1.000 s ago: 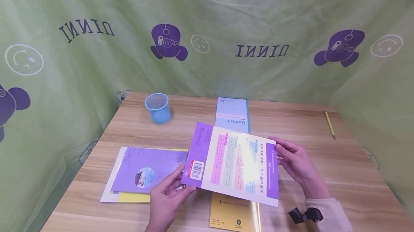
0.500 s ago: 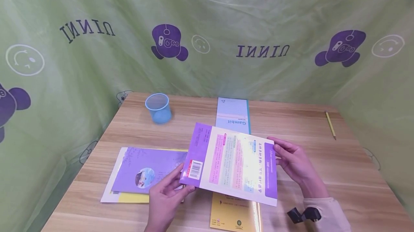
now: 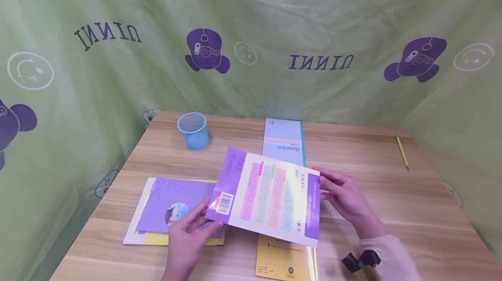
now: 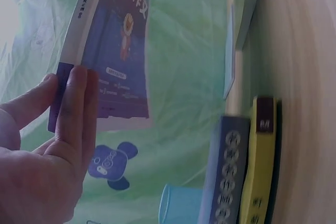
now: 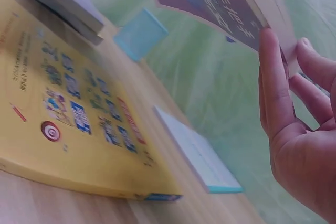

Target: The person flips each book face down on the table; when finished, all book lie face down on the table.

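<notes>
Between both hands a purple and white book (image 3: 270,198) is held above the table, its back cover with barcode turned up. The left hand (image 3: 188,242) pinches the book's left edge, thumb on one side and fingers on the other, as the left wrist view also shows. On the opposite edge the right hand (image 3: 351,200) pinches the book between thumb and fingers. Under the held book lies a yellow-orange book (image 3: 288,259), partly covered from the head view. To the left is a stack with a lilac book (image 3: 157,207) on top of a yellow book (image 4: 261,166).
A light blue notebook (image 3: 283,135) lies at the back middle of the wooden table (image 3: 353,146), partly behind the held book. A blue mesh pen cup (image 3: 196,135) stands back left. At the far right lies a pencil (image 3: 401,152). Green printed cloth (image 3: 274,89) hangs around the table.
Both hands have shifted left with the purple and white book, which now covers more of the lilac book. The grip of each hand looks unchanged.
</notes>
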Demonstrator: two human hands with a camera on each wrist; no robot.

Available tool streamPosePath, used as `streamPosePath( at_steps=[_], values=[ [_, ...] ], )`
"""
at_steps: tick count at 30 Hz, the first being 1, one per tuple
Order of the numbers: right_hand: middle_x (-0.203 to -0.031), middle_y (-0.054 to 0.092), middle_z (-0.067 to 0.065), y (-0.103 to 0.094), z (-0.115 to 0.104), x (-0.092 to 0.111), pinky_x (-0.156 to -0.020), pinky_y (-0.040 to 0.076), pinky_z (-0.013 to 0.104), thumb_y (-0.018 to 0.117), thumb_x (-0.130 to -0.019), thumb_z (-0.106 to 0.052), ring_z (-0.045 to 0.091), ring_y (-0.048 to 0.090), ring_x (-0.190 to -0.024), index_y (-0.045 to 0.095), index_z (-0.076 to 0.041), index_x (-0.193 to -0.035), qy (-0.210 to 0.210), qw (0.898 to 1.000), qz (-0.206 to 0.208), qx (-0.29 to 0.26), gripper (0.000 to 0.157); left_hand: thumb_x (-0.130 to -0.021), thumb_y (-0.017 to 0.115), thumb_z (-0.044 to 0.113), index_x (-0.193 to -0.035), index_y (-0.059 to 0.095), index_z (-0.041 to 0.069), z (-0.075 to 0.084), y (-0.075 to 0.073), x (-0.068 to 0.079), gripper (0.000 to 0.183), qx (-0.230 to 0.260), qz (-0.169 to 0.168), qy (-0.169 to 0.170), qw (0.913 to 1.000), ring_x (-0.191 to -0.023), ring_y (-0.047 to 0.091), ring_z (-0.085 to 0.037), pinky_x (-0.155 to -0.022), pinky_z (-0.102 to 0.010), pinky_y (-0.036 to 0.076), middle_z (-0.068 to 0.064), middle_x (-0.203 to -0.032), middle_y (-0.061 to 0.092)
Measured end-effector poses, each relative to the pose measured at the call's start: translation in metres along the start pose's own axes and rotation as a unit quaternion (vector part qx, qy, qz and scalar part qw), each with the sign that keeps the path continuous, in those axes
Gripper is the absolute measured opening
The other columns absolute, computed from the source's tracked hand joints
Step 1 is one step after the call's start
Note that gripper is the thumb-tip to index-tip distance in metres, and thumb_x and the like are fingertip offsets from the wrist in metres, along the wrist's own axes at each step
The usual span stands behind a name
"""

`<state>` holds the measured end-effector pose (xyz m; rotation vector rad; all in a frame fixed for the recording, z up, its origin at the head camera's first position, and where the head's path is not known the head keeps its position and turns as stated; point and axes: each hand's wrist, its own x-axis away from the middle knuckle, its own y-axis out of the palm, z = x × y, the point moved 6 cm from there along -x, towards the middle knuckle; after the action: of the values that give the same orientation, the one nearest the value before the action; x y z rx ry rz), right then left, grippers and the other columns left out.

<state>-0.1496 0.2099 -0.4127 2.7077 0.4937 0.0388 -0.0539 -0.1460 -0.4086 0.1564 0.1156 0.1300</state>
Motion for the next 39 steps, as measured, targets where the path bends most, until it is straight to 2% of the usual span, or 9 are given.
streamPosePath(
  at_steps=[5, 8, 12, 15, 21, 25, 30, 34, 39],
  values=[
    [-0.111, 0.076, 0.000, 0.011, 0.015, -0.012, -0.073, 0.065, 0.029, 0.056, -0.100, 0.002, 0.011, 0.073, -0.088, 0.075, -0.020, -0.119, 0.037, 0.999, 0.011, 0.035, 0.034, -0.072, 0.078, -0.017, -0.132, 0.057, -0.013, 0.000, -0.021, -0.004, 0.063, -0.030, 0.033, -0.023, 0.9987, -0.098, 0.074, -0.013, -0.081, -0.032, 0.062, 0.011, -0.115, 0.073],
    [-0.109, 0.076, 0.001, 0.018, 0.025, -0.021, -0.072, 0.065, 0.030, 0.062, -0.098, -0.001, 0.013, 0.073, -0.086, 0.072, -0.015, -0.126, 0.063, 0.996, 0.026, 0.062, 0.032, -0.072, 0.079, -0.015, -0.133, 0.058, -0.009, -0.001, -0.035, -0.006, 0.065, -0.065, 0.051, -0.054, 0.9951, -0.097, 0.074, -0.009, -0.082, -0.029, 0.063, -0.002, -0.122, 0.072],
    [-0.110, 0.074, 0.007, 0.030, 0.039, -0.035, -0.074, 0.065, 0.032, 0.067, -0.096, -0.005, 0.018, 0.074, -0.083, 0.058, 0.000, -0.138, 0.101, 0.989, 0.039, 0.096, 0.043, -0.077, 0.082, -0.005, -0.139, 0.057, 0.001, -0.005, -0.057, -0.008, 0.067, -0.137, 0.067, -0.114, 0.9818, -0.095, 0.070, 0.002, -0.083, -0.019, 0.061, -0.023, -0.139, 0.059],
    [-0.115, 0.073, 0.014, 0.040, 0.050, -0.047, -0.077, 0.065, 0.035, 0.066, -0.097, -0.006, 0.020, 0.076, -0.083, 0.052, 0.004, -0.141, 0.120, 0.986, 0.032, 0.115, 0.048, -0.082, 0.081, 0.002, -0.143, 0.055, 0.006, -0.008, -0.073, -0.009, 0.066, -0.181, 0.077, -0.143, 0.9699, -0.093, 0.067, 0.009, -0.082, -0.013, 0.059, -0.026, -0.142, 0.056],
    [-0.118, 0.071, 0.023, 0.059, 0.066, -0.067, -0.081, 0.065, 0.038, 0.065, -0.098, -0.010, 0.022, 0.076, -0.083, 0.053, 0.002, -0.142, 0.136, 0.981, -0.001, 0.138, 0.048, -0.086, 0.077, 0.000, -0.143, 0.054, 0.003, -0.011, -0.096, -0.010, 0.062, -0.202, 0.100, -0.160, 0.9610, -0.085, 0.069, 0.005, -0.078, -0.012, 0.059, -0.026, -0.119, 0.070],
    [-0.116, 0.071, 0.026, 0.070, 0.074, -0.081, -0.080, 0.065, 0.038, 0.065, -0.097, -0.008, 0.021, 0.077, -0.080, 0.054, 0.002, -0.141, 0.149, 0.979, -0.008, 0.136, 0.047, -0.086, 0.077, 0.000, -0.144, 0.052, 0.002, -0.014, -0.109, -0.011, 0.063, -0.208, 0.117, -0.178, 0.9547, -0.080, 0.070, 0.004, -0.075, -0.012, 0.060, -0.013, -0.101, 0.077],
    [-0.116, 0.070, 0.029, 0.082, 0.088, -0.095, -0.080, 0.065, 0.039, 0.063, -0.097, -0.003, 0.022, 0.077, -0.082, 0.053, 0.006, -0.140, 0.162, 0.979, -0.012, 0.122, 0.045, -0.086, 0.077, 0.000, -0.145, 0.050, 0.002, -0.015, -0.123, -0.010, 0.065, -0.200, 0.150, -0.192, 0.9490, -0.076, 0.069, 0.004, -0.073, -0.012, 0.059, 0.002, -0.085, 0.077],
    [-0.114, 0.070, 0.030, 0.091, 0.100, -0.103, -0.080, 0.064, 0.040, 0.063, -0.097, -0.002, 0.023, 0.077, -0.081, 0.053, 0.008, -0.139, 0.163, 0.978, -0.013, 0.133, 0.044, -0.086, 0.078, 0.002, -0.144, 0.050, 0.001, -0.016, -0.132, -0.007, 0.065, -0.204, 0.170, -0.197, 0.9439, -0.075, 0.069, 0.004, -0.073, -0.012, 0.059, 0.006, -0.083, 0.076],
    [-0.110, 0.071, 0.031, 0.101, 0.111, -0.110, -0.078, 0.065, 0.040, 0.063, -0.096, 0.000, 0.024, 0.077, -0.078, 0.055, 0.008, -0.137, 0.163, 0.976, -0.007, 0.143, 0.043, -0.087, 0.076, 0.002, -0.144, 0.050, -0.002, -0.015, -0.141, -0.005, 0.063, -0.248, 0.174, -0.192, 0.9335, -0.074, 0.067, 0.006, -0.071, -0.011, 0.059, -0.008, -0.093, 0.077]
  ],
)
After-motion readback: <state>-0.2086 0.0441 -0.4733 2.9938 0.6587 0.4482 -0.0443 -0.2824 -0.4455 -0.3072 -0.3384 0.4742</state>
